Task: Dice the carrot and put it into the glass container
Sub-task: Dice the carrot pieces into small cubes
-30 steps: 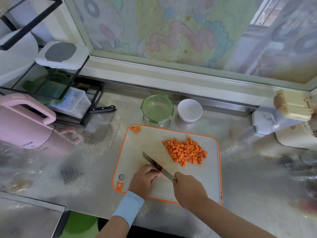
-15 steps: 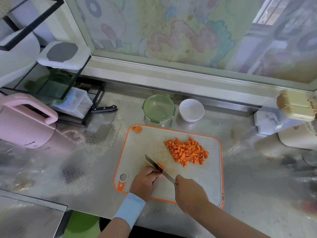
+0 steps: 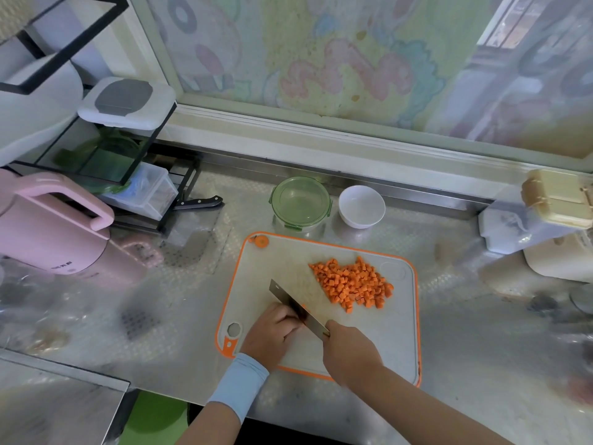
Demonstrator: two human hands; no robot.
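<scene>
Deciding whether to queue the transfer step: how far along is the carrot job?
Done: a pile of diced carrot sits on the cutting board. In hand: the right hand holds the knife against the left hand, which pins a mostly hidden last piece. Left: finish it, then move everything into the glass container, which holds no carrot yet.

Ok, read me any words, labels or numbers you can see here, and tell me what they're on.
Pink jug: a short line of dark print near its base, too small and blurred to read.
Window film: only drawings, no letters I can make out.
Nothing else shows any text.
</scene>
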